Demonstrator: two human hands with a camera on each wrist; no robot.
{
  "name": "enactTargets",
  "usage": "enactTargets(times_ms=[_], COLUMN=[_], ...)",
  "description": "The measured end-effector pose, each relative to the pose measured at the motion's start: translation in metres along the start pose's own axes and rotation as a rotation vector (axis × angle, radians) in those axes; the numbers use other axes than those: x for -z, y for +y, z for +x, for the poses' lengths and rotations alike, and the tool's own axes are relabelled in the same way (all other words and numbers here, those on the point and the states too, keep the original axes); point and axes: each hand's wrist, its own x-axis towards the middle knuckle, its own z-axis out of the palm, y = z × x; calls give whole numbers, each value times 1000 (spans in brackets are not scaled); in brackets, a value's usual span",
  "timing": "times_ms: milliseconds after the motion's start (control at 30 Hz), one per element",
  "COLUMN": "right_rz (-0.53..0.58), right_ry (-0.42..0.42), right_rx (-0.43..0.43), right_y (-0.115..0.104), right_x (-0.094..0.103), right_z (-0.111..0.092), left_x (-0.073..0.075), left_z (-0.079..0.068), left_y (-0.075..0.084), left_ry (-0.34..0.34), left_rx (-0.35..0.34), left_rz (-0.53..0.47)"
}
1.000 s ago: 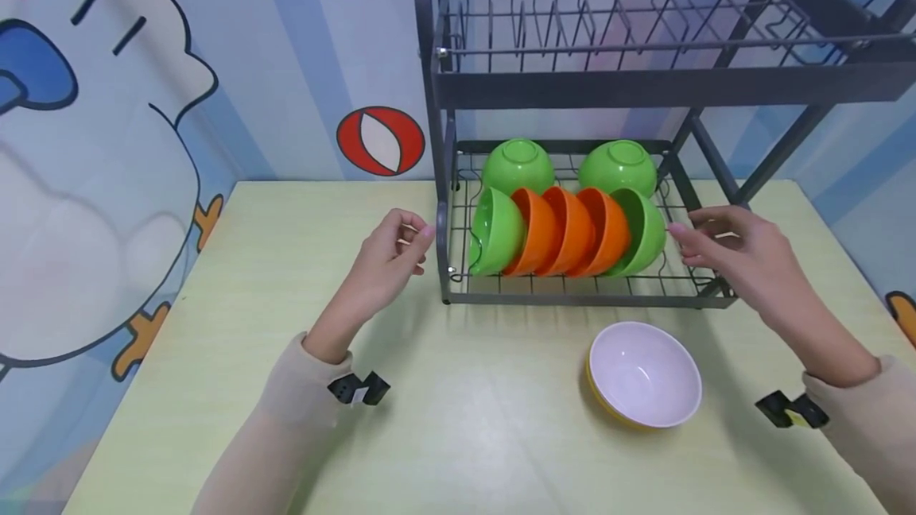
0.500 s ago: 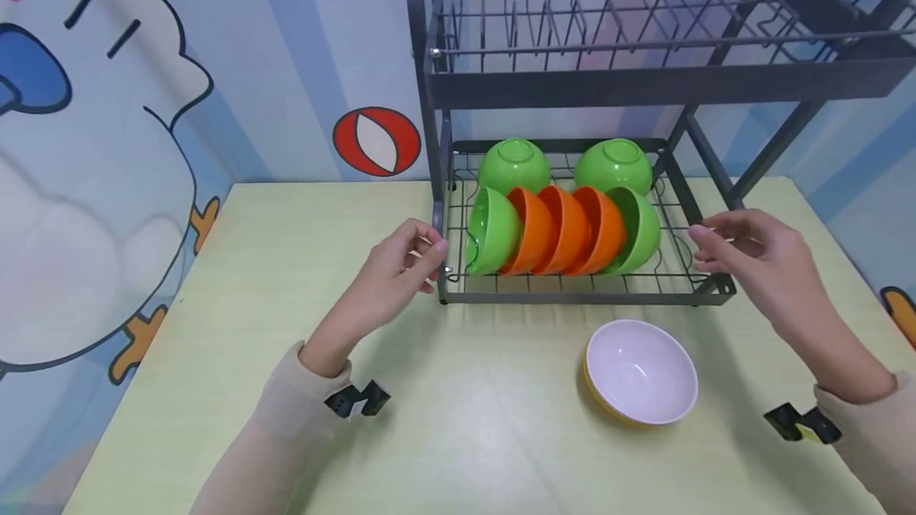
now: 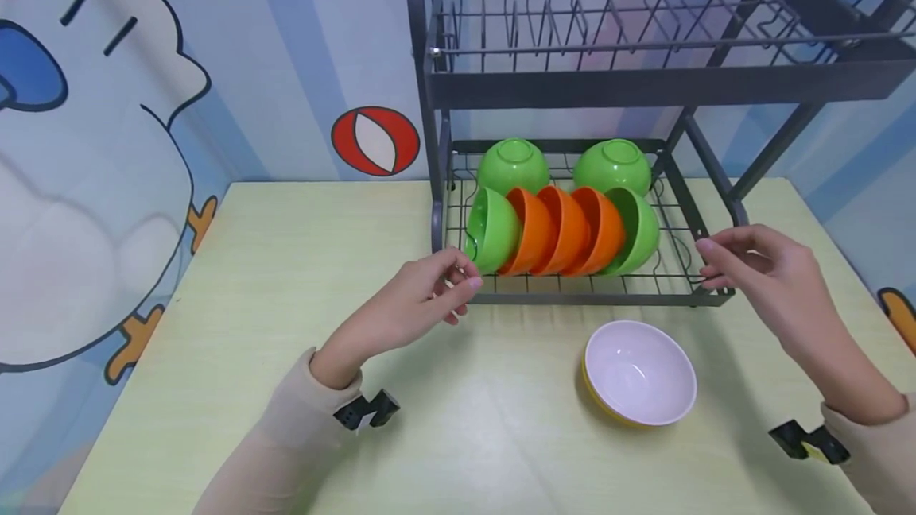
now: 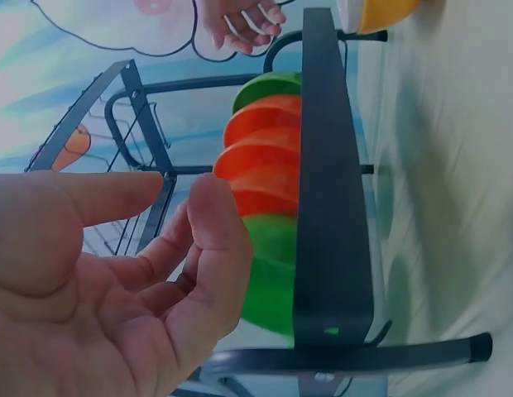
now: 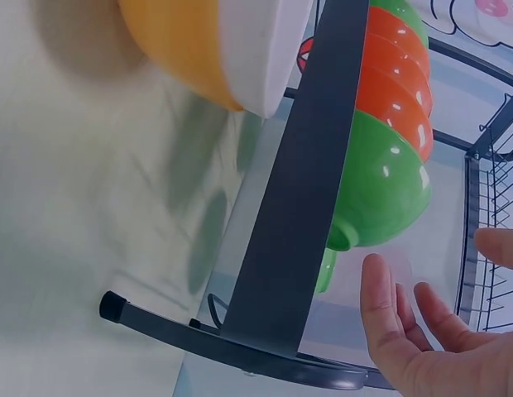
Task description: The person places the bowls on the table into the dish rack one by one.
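My left hand [image 3: 418,298] hovers in front of the rack's lower left corner, fingers loosely bent, nothing between thumb and fingertips. At the rack's lower right corner my right hand [image 3: 769,272] hangs relaxed, also holding nothing. On the lower shelf a row of bowls stands on edge: a green bowl [image 3: 495,230] at the left, several orange bowls [image 3: 565,230] in the middle, another green bowl [image 3: 635,233] at the right. Behind them two green bowls [image 3: 514,165] lie upside down. A bowl [image 3: 640,372], white inside and yellow outside, stands upright on the table before the rack.
The dark two-tier dish rack [image 3: 644,90] stands at the back of the pale table [image 3: 308,237], against a cartoon-painted wall [image 3: 286,62]. Its wire upper tier [image 3: 608,26] overhangs the bowls. Feet [image 4: 480,347] of the rack extend over the tabletop in the left wrist view.
My left hand has moved right and toward me, from beside the rack to before its front left corner. My right hand has shifted slightly right and nearer to me. The bowls stay put.
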Motion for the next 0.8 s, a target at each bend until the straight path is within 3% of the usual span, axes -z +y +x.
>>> enactTargets(times_ms=[400,800], right_rz=[-6,-34], right_ry=[-26,-68], right_rx=[-31,-62], right_y=[5,11], right_x=[1,0], right_z=[-8,-13], left_x=[-40,-71], left_z=[17,39], left_y=[3,13], left_ry=[-109,-133], left_rx=[-21,-27], left_rz=[33,91])
